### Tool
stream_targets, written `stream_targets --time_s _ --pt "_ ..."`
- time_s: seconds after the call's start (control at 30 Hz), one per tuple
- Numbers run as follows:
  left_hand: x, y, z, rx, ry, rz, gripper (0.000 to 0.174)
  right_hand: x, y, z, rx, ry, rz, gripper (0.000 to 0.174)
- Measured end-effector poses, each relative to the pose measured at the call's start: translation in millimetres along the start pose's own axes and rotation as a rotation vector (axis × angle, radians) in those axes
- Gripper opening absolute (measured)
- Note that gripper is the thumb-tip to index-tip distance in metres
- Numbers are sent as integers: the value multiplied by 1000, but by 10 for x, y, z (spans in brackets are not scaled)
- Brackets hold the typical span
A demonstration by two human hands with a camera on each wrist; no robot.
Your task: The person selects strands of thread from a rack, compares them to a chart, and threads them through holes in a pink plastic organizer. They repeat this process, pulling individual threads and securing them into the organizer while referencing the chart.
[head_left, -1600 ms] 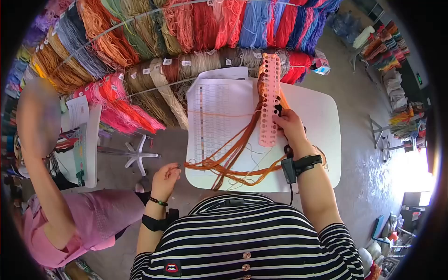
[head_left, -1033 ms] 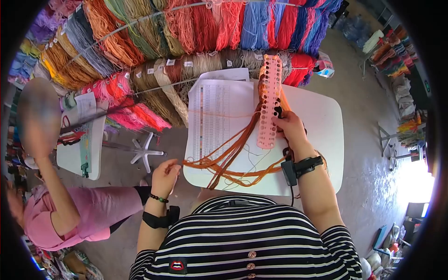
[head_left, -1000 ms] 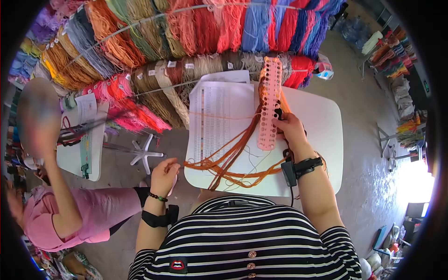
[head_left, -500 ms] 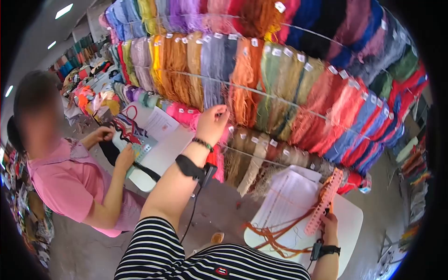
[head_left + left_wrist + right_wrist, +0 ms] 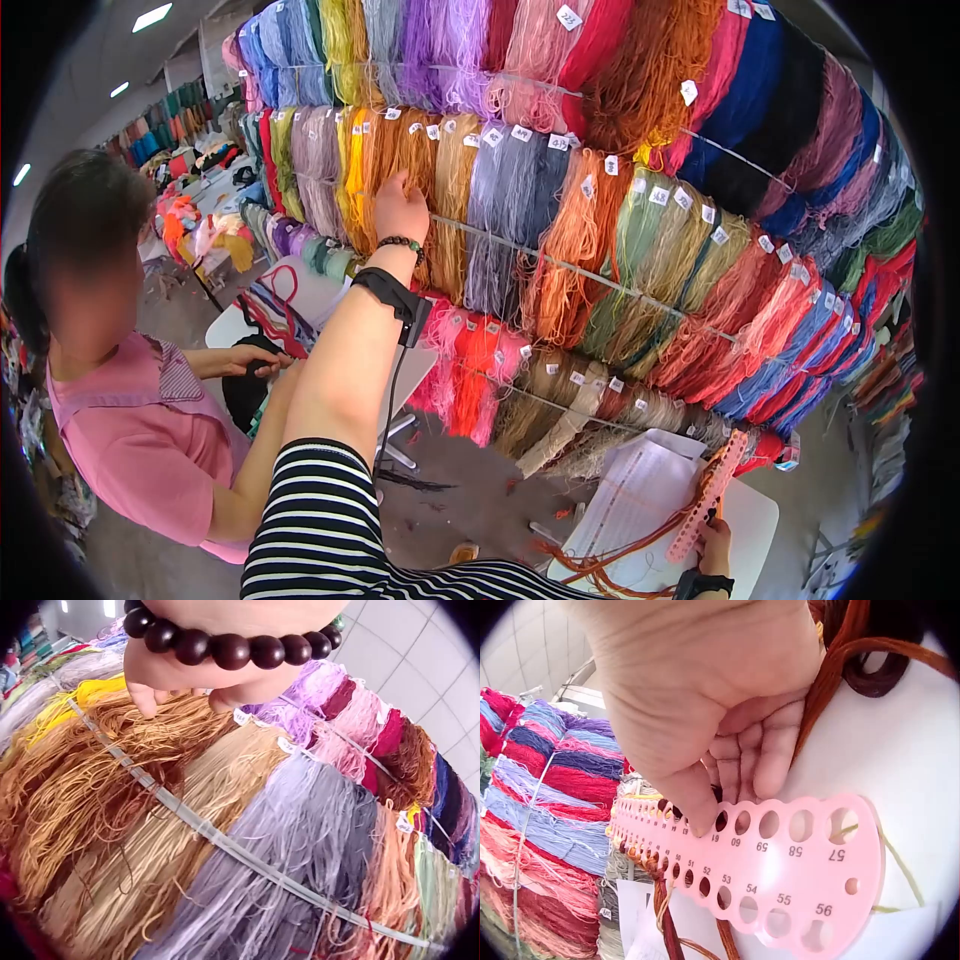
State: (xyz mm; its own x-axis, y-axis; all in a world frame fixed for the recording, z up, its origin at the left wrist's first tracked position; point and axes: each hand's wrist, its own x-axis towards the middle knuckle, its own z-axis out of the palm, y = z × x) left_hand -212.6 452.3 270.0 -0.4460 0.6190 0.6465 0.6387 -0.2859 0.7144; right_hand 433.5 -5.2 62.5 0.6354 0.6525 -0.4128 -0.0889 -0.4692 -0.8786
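My left hand (image 5: 402,210) reaches up to the rack, at the golden-brown thread skeins (image 5: 127,750). In the left wrist view its thumb and fingers stand apart near the top of these skeins, fingertips partly hidden behind the hand. With my right hand (image 5: 705,727) I grip a pink thread card (image 5: 780,832) with numbered holes along both edges, thumb on its face. Orange and brown threads (image 5: 620,550) hang from the card's holes over the white table (image 5: 755,510). Printed sheets (image 5: 630,490) lie beside the card.
Rows of colourful skeins with number tags (image 5: 570,17) hang on the rack, held by a grey strap (image 5: 172,802). A person in pink (image 5: 150,430) works at another white table on the left. A cable (image 5: 390,410) hangs from my left wrist.
My left hand has gone from beside the table up to the rack, then left to the golden-brown skeins. The view has turned up and left. My right hand keeps hold of the thread card.
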Motion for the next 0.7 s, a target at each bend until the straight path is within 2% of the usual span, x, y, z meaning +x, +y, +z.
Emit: stream_targets --time_s 0.1,0.13,0.27,0.3,0.4,0.53,0.57,0.6,0.63,0.67,0.7 --pt "105 -17 60 131 49 119 49 -197 -158 156 14 11 0 17" --pt "123 -45 87 65 -18 106 61 -189 -141 170 9 33 6 17" --pt "-35 -179 342 86 -255 94 79 -170 -136 140 -8 34 32 18" --pt "-190 -155 371 110 -275 76 80 -153 -112 130 -5 35 34 18" --pt "-527 -306 448 207 -193 255 79 -131 -82 109 17 36 29 18" --pt "-569 -369 337 275 -254 282 80 -52 -67 84 15 36 -6 18" --pt "-529 -380 315 267 -222 326 75 10 27 17 4 50 -8 18" --pt "-492 -102 116 279 -321 224 61 54 68 -36 -31 10 -45 19" --pt "-515 104 -2 284 -319 135 51 65 77 -26 -98 -10 -75 15" --pt "-477 -43 37 224 -320 153 44 91 145 -75 -161 2 -111 16" --pt "-452 -315 172 180 -318 235 46 22 87 -27 -225 16 -148 16"
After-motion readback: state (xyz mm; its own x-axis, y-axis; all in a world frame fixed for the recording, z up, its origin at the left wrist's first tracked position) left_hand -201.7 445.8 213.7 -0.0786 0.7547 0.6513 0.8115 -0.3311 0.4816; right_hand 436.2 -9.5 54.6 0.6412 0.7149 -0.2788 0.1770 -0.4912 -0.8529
